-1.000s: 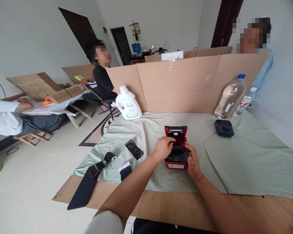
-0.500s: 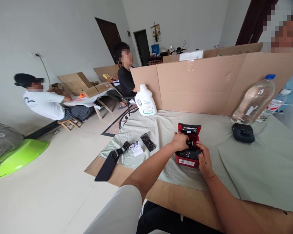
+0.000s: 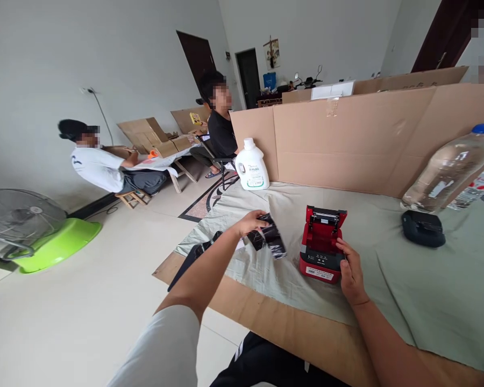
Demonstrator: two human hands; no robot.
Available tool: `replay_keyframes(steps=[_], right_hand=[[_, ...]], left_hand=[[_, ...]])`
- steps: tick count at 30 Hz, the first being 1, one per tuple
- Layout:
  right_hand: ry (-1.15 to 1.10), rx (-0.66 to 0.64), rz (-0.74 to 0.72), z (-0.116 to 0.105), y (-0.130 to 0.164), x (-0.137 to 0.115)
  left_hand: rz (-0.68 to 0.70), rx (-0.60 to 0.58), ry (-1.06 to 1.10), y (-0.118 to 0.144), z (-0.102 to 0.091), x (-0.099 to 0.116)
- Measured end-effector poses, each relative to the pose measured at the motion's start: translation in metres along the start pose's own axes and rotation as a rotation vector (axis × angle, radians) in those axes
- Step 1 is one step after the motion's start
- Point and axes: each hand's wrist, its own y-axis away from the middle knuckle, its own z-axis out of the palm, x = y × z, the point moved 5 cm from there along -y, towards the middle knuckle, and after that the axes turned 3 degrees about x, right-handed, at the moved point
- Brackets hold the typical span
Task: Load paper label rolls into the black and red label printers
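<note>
A small red printer [image 3: 321,243] with its lid up stands on a pale green cloth [image 3: 407,269]. My right hand [image 3: 351,271] grips its front right corner. My left hand [image 3: 251,223] is off to the left of the printer, closed on a black roll [image 3: 262,236] held just above the cloth. A black printed strip [image 3: 277,244] lies under and beside that roll. More black strips [image 3: 204,248] trail toward the table's left edge, partly hidden by my forearm.
A cardboard wall [image 3: 347,140] backs the table. A white jug [image 3: 252,166], a clear bottle [image 3: 447,169] and a black device [image 3: 423,228] sit near it. Seated people work at another table far left. A fan [image 3: 16,217] on a green base stands on the floor.
My left hand lifted a black roll out of the open printer and carried it left. My right hand stayed on the printer. The view swung left.
</note>
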Motion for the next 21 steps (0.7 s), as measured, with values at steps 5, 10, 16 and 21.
replay_keyframes(steps=[5, 10, 16, 21], right_hand=[[0.028, 0.001, 0.002, 0.0, 0.0, 0.0], [0.029, 0.008, -0.004, 0.0, 0.0, -0.001], [0.018, -0.003, -0.009, 0.0, 0.0, -0.002], [0.017, -0.001, 0.0, -0.001, 0.0, -0.001]], left_hand=[[-0.034, 0.109, -0.301, -0.001, -0.041, -0.036], [-0.063, 0.335, -0.548, -0.01, -0.056, -0.043], [-0.218, 0.384, -0.614, -0.022, -0.066, -0.045], [-0.079, 0.57, -0.644, -0.018, -0.079, -0.004]])
